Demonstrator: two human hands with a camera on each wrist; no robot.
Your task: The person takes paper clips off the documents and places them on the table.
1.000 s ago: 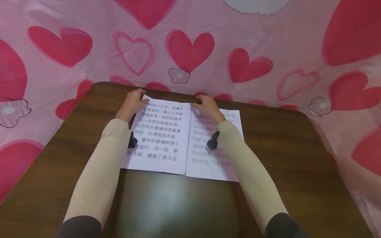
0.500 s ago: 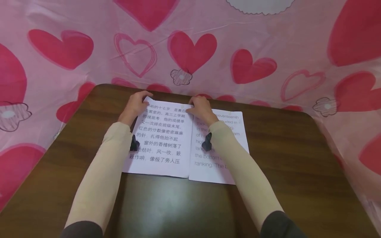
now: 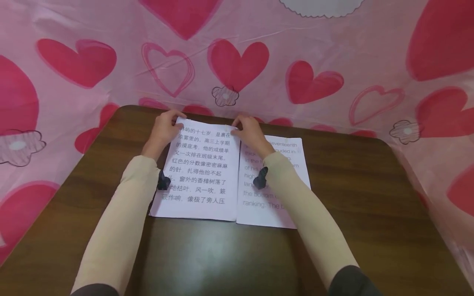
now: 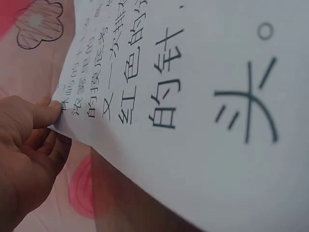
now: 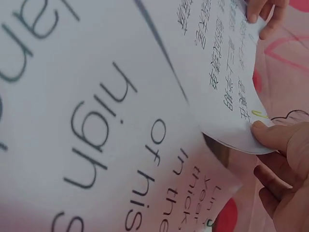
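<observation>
Printed with Chinese text, a white stack of paper (image 3: pixel 201 181) lies on the left, its far edge raised off the table. My left hand (image 3: pixel 164 130) pinches its far left corner; in the left wrist view the thumb is on top and the fingers are behind. At the far right corner my right hand (image 3: pixel 252 133) pinches the same stack, thumb above and fingers beneath, beside a yellow paper clip (image 5: pixel 259 114). Under my right forearm lies a second white paper with English text (image 3: pixel 264 216), partly hidden by the arm. A small green clip (image 5: pixel 209 223) shows at its far edge.
Both papers lie on a dark brown wooden table (image 3: pixel 370 205) with rounded far corners. Beyond its far edge hangs a pink cloth (image 3: pixel 259 24) printed with red hearts. Small black devices (image 3: pixel 164 181) sit at both wrists.
My right hand has shifted slightly left, from over the seam between the papers to the Chinese stack's far right corner. That stack's far edge has risen a little. The English paper shows more of its text.
</observation>
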